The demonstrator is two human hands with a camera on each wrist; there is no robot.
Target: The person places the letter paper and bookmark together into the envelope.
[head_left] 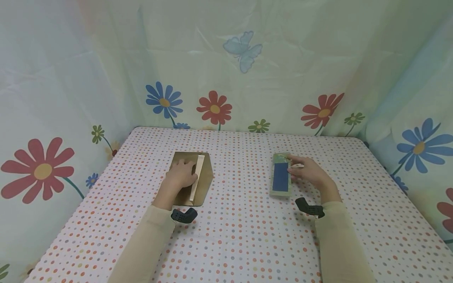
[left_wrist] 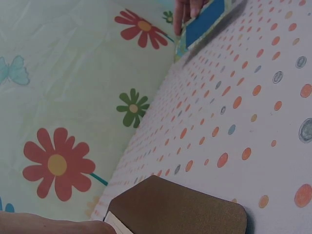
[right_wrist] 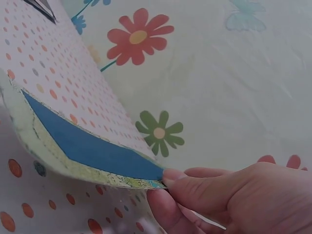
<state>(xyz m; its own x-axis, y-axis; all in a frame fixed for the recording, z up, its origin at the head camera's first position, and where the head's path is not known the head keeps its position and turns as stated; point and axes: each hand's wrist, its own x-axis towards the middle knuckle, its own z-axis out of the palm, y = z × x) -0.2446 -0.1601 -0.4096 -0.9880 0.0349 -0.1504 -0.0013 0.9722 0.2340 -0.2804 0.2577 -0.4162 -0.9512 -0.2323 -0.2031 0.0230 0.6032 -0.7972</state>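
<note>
A gold-brown envelope (head_left: 205, 184) lies on the table at left, its pointed flap facing right. A pale strip (head_left: 197, 179) runs slantwise along the base of the flap. My left hand (head_left: 180, 175) rests on the envelope with fingers spread and the thumb beside the strip; the left wrist view shows only part of that hand (left_wrist: 58, 225) next to the brown flap (left_wrist: 180, 207). At right, my right hand (head_left: 308, 171) pinches a card (head_left: 280, 177) by one end between thumb and fingers. The card has a blue panel (right_wrist: 97, 151) inside a green patterned border and bends slightly.
White cloth with coloured dots covers the table (head_left: 240, 236). Behind it and at both sides hang curtains (head_left: 283, 78) printed with flowers and a butterfly. Each wrist wears a black device (head_left: 184, 215).
</note>
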